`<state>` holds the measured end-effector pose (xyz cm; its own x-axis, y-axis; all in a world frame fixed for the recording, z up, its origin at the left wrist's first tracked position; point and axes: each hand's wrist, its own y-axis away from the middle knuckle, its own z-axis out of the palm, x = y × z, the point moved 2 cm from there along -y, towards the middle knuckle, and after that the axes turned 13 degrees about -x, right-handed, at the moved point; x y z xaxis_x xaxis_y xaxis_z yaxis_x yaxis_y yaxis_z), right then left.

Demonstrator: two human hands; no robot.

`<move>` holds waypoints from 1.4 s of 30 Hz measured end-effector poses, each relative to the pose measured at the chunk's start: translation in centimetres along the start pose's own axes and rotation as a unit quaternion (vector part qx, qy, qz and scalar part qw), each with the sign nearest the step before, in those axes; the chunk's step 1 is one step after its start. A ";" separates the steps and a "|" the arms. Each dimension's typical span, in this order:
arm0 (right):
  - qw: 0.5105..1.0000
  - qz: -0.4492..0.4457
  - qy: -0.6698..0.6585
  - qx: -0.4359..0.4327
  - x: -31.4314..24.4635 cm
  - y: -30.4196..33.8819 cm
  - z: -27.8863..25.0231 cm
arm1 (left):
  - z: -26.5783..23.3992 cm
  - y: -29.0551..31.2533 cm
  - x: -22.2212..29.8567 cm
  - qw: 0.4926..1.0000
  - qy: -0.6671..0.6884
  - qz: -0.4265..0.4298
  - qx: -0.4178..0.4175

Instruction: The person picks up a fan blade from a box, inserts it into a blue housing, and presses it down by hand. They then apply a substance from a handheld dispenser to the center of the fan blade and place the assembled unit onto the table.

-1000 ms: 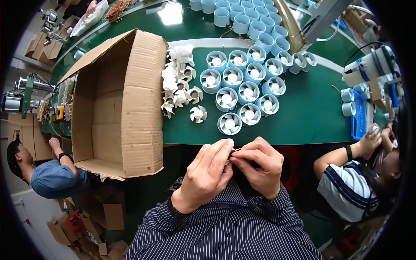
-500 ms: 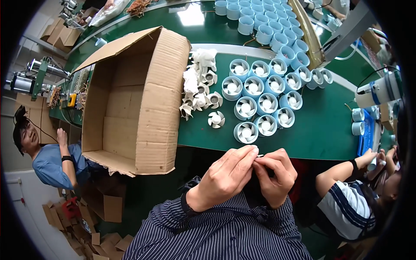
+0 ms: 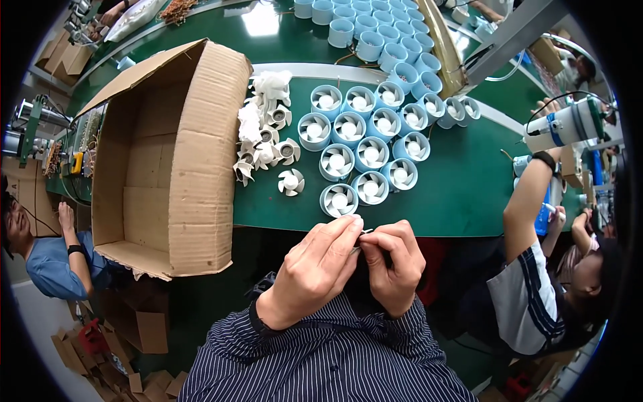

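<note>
My left hand (image 3: 313,269) and my right hand (image 3: 395,262) meet just off the table's near edge, fingertips pinched together. Between them shows a sliver of a small white piece (image 3: 366,232); most of it is hidden by the fingers, so its kind is unclear. Just beyond my fingertips stands the nearest of several light blue round housings (image 3: 339,200), each with a white fan wheel inside. To their left a single loose white fan wheel (image 3: 291,181) lies on the green table (image 3: 268,211). More loose fan wheels (image 3: 265,149) are heaped behind it.
A large open cardboard box (image 3: 201,161) lies on its side at the left, overhanging the table edge. Farther back are rows of blue housings (image 3: 369,45) without visible fan wheels. One person (image 3: 63,258) is at the left, another (image 3: 526,295) at the right. Flattened cartons (image 3: 94,362) cover the floor lower left.
The whole view has swung right, so the table's things appear farther left. My hands stay pinched together around the small white piece. The person at the right has raised an arm.
</note>
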<state>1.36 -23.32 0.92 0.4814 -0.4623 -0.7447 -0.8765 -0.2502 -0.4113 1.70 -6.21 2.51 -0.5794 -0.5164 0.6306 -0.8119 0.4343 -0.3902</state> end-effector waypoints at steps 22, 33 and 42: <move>0.902 0.137 -0.409 -0.016 0.2 0.1 -0.6 | 0.0 1.1 -0.2 0.991 0.065 0.110 0.048; 0.908 0.216 -0.354 -0.062 0.5 0.4 -0.8 | -2.2 1.7 -3.8 0.990 0.030 -0.129 0.052; 0.919 0.218 -0.299 -0.135 -0.4 1.5 0.2 | -1.1 0.3 -8.1 0.969 -0.140 -0.202 0.013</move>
<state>-0.13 -23.33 0.56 -0.0696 -0.0393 -0.9968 -0.9170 -0.3909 0.0794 6.22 -1.06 -2.02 -0.2069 -0.8227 0.5295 -0.9762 0.1379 -0.1673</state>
